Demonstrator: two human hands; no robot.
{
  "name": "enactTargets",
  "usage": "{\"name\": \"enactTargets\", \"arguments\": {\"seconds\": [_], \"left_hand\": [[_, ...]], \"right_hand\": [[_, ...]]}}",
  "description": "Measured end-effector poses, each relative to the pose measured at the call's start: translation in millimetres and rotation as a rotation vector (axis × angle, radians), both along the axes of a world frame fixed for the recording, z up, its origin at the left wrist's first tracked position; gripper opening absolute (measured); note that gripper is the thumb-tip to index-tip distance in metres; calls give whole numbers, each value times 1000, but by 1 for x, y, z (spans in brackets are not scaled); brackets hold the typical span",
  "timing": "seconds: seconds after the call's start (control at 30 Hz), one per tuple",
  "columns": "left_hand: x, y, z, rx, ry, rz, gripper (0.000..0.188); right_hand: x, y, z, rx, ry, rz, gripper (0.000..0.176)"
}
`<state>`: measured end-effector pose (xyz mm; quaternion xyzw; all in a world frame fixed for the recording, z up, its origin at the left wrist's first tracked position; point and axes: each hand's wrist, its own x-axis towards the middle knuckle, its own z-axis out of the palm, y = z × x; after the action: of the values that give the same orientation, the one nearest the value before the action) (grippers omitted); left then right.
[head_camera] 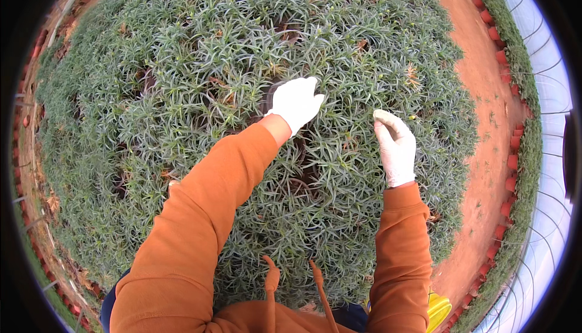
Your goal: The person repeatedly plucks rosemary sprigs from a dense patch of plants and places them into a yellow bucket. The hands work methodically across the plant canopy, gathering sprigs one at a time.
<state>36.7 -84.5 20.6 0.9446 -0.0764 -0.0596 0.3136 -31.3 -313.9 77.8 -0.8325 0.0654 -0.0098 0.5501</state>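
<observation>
A dense mass of narrow-leaved grey-green plants (254, 51), resembling carnations, spreads before me. My left hand (295, 105), in a white glove, reaches into the middle of the foliage. Its fingers curl away from view among the leaves, so whether they grip a shoot cannot be seen. To the right, my right hand (396, 149) wears a white glove with stained fingertips. Thumb and forefinger meet at their tips above the leaves, and nothing shows between them. A round dark pot rim (298, 187) appears in a gap below my left hand.
Bare reddish soil (484, 151) forms a path on the right. Beyond it stand red pots (511, 162) with green plants, beside pale plastic sheeting (552, 160). Dry brown leaves (411, 76) dot the foliage. A yellow object (438, 310) lies near my right elbow.
</observation>
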Motion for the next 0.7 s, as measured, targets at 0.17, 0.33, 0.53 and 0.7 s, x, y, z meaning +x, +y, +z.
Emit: {"name": "enactTargets", "arguments": {"seconds": [0.17,0.33,0.53,0.7], "left_hand": [[1,-22,-21,-204,29,83,28],[-1,-18,-27,-348,139,113,22],[7,-20,-23,-302,140,-53,29],[8,-21,-32,-350,146,-27,31]], "right_hand": [[62,36,-52,-340,191,124,29],[69,62,-40,-50,277,-19,23],[60,49,-44,208,268,69,20],[53,49,-42,193,265,43,18]]}}
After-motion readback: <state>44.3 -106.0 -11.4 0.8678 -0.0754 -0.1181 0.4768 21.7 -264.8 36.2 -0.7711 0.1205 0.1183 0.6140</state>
